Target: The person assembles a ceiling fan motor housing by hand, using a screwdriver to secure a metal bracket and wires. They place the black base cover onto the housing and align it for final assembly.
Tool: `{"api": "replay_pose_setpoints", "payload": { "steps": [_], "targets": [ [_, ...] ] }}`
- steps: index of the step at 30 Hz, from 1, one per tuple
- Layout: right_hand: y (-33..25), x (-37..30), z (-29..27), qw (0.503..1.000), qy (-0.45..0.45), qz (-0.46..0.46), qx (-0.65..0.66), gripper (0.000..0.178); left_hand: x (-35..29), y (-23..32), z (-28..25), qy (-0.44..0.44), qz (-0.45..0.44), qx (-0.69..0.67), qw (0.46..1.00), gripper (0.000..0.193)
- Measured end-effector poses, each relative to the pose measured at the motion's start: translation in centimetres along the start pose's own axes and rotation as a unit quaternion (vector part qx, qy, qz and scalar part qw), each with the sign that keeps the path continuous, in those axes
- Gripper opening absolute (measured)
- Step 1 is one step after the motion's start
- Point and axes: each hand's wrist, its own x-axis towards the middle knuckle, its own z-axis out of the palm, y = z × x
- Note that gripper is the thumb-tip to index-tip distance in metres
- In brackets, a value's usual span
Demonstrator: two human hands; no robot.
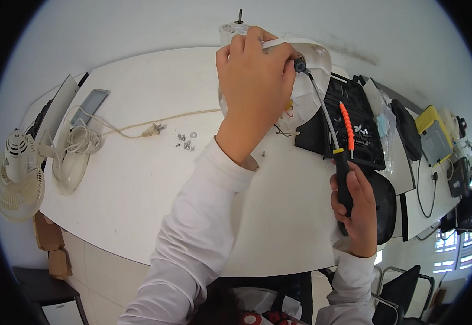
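My left hand (257, 81) is closed over the upper edge of a white plastic fan housing (318, 57), which stands at the far side of the table. A bare motor shaft (240, 16) sticks up behind the fingers. In my right hand (361, 206) is a long screwdriver (344, 187) with a black and yellow handle. Its metal shaft slants up and left, and the tip meets a small dark part (299, 65) inside the housing, beside my left thumb. Thin coloured wires (289, 111) show lower in the housing. What the left fingertips press on is hidden.
Several loose screws and washers (187, 144) lie mid-table near a plug (153, 130) on a cream cord. At right sit an open black tool case (376, 149) and an orange flexible shaft (347, 125). A small caged fan (16, 179) stands at the left edge.
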Motion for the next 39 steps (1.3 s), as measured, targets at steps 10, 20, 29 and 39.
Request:
{"api": "replay_pose_setpoints", "payload": {
  "steps": [10, 20, 29, 39],
  "targets": [
    [-1.4, -0.7, -0.1, 0.805, 0.110, -0.259, -0.523, 0.031, -0.1, -0.1, 0.0, 0.017, -0.001, -0.013, 1.000, 0.012],
    [-1.8, 0.7, -3.2, 0.874, -0.137, 0.182, 0.430, 0.043, 0.0, 0.1, -0.2, 0.003, -0.008, -0.030, 1.000, 0.012],
    [-1.8, 0.1, -0.8, 0.914, 0.078, -0.137, -0.373, 0.032, 0.0, 0.1, -0.3, 0.003, -0.009, -0.040, 0.999, 0.013],
    [-2.5, 1.4, -2.7, 0.911, -0.235, 0.150, 0.303, 0.047, -0.1, -0.1, -0.4, -0.001, -0.008, -0.055, 0.998, 0.014]
  ]
}}
